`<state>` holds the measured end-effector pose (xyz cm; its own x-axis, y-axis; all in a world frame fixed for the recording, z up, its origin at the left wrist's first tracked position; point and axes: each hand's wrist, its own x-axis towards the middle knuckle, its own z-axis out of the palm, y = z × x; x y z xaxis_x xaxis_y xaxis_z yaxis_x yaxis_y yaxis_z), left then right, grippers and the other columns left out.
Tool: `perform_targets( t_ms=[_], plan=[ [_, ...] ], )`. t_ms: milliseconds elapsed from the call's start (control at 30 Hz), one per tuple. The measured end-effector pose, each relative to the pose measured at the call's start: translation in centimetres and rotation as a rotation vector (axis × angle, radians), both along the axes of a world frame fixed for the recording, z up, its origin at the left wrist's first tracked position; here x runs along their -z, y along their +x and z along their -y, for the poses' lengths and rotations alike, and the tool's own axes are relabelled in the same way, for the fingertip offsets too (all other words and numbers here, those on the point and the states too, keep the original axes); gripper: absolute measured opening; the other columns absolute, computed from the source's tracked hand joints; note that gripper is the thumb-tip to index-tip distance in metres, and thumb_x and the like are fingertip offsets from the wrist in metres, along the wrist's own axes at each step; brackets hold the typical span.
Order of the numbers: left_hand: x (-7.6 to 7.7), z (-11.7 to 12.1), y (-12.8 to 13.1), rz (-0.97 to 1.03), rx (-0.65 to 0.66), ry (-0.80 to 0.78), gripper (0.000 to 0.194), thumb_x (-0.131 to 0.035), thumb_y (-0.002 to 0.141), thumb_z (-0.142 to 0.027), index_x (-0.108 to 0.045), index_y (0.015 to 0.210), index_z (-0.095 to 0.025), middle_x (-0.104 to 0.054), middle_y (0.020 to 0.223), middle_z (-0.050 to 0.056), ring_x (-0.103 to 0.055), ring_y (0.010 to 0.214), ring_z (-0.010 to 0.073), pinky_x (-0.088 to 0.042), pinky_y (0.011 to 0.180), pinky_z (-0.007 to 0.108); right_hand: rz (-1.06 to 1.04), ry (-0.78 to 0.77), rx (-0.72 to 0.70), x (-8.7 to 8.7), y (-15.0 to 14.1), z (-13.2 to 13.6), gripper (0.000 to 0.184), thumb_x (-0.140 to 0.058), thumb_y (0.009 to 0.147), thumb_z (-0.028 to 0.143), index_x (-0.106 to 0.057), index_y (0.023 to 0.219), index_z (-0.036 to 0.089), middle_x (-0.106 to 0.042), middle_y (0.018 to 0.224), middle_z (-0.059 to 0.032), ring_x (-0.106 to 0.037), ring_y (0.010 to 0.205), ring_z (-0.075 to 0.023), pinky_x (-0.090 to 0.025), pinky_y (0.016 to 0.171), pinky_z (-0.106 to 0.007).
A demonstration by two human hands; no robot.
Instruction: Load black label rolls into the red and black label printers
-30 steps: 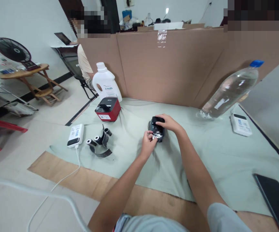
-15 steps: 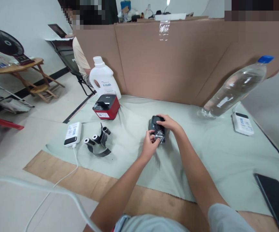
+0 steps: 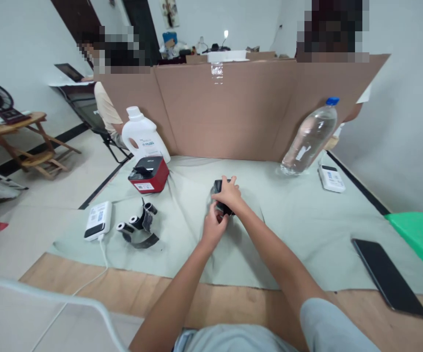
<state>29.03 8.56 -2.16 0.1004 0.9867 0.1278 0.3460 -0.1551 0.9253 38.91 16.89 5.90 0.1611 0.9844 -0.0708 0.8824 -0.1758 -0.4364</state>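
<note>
A small black box-shaped device (image 3: 217, 186) lies on the pale green cloth in the middle, mostly covered by my hands. Its exact kind is hidden. My left hand (image 3: 214, 225) is closed around its near end, thumb and fingers at the lower edge. Across its upper face reaches my right hand (image 3: 228, 193), thumb on the left side and bent fingers over the top right. To the left lie several loose black strip rolls (image 3: 134, 222), partly unrolled. Behind these stands a red and black box-shaped machine (image 3: 152, 176) with a white label.
A white jug (image 3: 143, 134) and a tilted clear bottle (image 3: 310, 139) stand before a cardboard panel (image 3: 226, 112). White power banks (image 3: 99, 220) lie at both sides, the left one cabled. A phone (image 3: 389, 276) is at front right, beside a green stool (image 3: 418, 237). Two people are beyond the panel.
My right hand has moved from the device's right edge to over its top, covering more of it. My left hand stays at the near end. The camera view has shifted.
</note>
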Motion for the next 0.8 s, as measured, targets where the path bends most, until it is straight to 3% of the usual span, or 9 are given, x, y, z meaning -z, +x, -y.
perform_targets(
  t_ms=[100, 200, 333, 467, 567, 667, 733, 800],
  plan=[
    [-0.2, 1.7, -0.7, -0.398, 0.115, 0.125, 0.048, -0.058, 0.094, -0.028, -0.053, 0.141, -0.017, -0.069, 0.126, 0.015, -0.065, 0.118, 0.03, -0.051, 0.102, 0.047, -0.02, 0.126, 0.03, -0.3, 5.0, 0.3, 0.08, -0.075, 0.071, 0.047, -0.05, 0.143, 0.025, -0.037, 0.148, -0.0182, -0.064, 0.113, -0.0368, -0.054, 0.091, -0.047],
    [0.3, 4.7, -2.1, -0.766, 0.212, 0.254, 0.052, -0.055, 0.099, -0.032, -0.051, 0.149, -0.019, -0.044, 0.162, 0.015, -0.041, 0.149, 0.0353, -0.036, 0.12, 0.058, 0.021, 0.229, 0.136, -0.1, 13.2, 0.7, 0.075, -0.072, 0.075, 0.05, -0.055, 0.143, 0.025, -0.038, 0.15, -0.0176, -0.063, 0.115, -0.0345, -0.052, 0.095, -0.044],
    [1.0, 8.8, -4.7, -0.913, 0.307, 0.361, 0.058, -0.05, 0.103, -0.037, -0.04, 0.159, -0.025, -0.034, 0.168, 0.008, -0.032, 0.156, 0.0296, -0.032, 0.125, 0.053, 0.162, 0.211, 0.327, 0.9, 23.6, 1.8, 0.074, -0.067, 0.08, 0.055, -0.056, 0.147, 0.025, -0.045, 0.146, -0.019, -0.064, 0.115, -0.0364, -0.051, 0.094, -0.046],
    [0.6, 10.2, -6.6, -0.879, 0.361, 0.375, 0.056, -0.052, 0.102, -0.037, -0.044, 0.157, -0.026, -0.037, 0.167, 0.007, -0.035, 0.155, 0.0268, -0.034, 0.125, 0.05, 0.234, 0.156, 0.425, 2.2, 29.0, 2.4, 0.077, -0.064, 0.083, 0.061, -0.053, 0.15, 0.023, -0.041, 0.151, -0.0245, -0.06, 0.12, -0.043, -0.05, 0.092, -0.051],
    [-1.0, 8.6, -8.7, -0.767, 0.299, 0.387, 0.048, -0.05, 0.103, -0.033, -0.053, 0.149, -0.024, -0.049, 0.16, 0.009, -0.043, 0.15, 0.0247, -0.038, 0.123, 0.047, 0.223, 0.076, 0.49, 2.4, 29.4, 2.2, 0.079, -0.062, 0.086, 0.062, -0.048, 0.154, 0.023, -0.035, 0.156, -0.0285, -0.052, 0.129, -0.0508, -0.046, 0.093, -0.057],
    [-4.1, 4.8, -12.8, -0.592, 0.016, 0.476, 0.04, -0.05, 0.102, -0.033, -0.062, 0.139, -0.024, -0.062, 0.147, 0.01, -0.052, 0.143, 0.0267, -0.039, 0.121, 0.05, 0.306, 0.098, 0.497, 1.8, 26.6, 1.3, 0.084, -0.061, 0.089, 0.06, -0.042, 0.158, 0.017, -0.026, 0.163, -0.032, -0.03, 0.145, -0.0575, -0.036, 0.102, -0.065],
    [-6.6, 1.0, -16.6, -0.436, -0.208, 0.49, 0.038, -0.055, 0.099, -0.036, -0.065, 0.133, -0.022, -0.065, 0.142, 0.01, -0.057, 0.138, 0.0281, -0.04, 0.12, 0.05, 0.369, 0.194, 0.345, 1.3, 22.5, 0.2, 0.087, -0.065, 0.088, 0.055, -0.037, 0.16, 0.015, -0.022, 0.167, -0.0298, -0.021, 0.15, -0.0569, -0.028, 0.109, -0.069],
    [-8.9, -3.4, -20.6, -0.258, -0.478, 0.396, 0.039, -0.057, 0.097, -0.034, -0.064, 0.132, -0.02, -0.066, 0.14, 0.011, -0.059, 0.133, 0.0279, -0.043, 0.117, 0.047, 0.328, 0.261, 0.102, 1.2, 16.3, -1.5, 0.087, -0.069, 0.085, 0.049, -0.039, 0.16, 0.017, -0.026, 0.168, -0.0256, -0.027, 0.15, -0.0533, -0.026, 0.112, -0.071]
  ],
)
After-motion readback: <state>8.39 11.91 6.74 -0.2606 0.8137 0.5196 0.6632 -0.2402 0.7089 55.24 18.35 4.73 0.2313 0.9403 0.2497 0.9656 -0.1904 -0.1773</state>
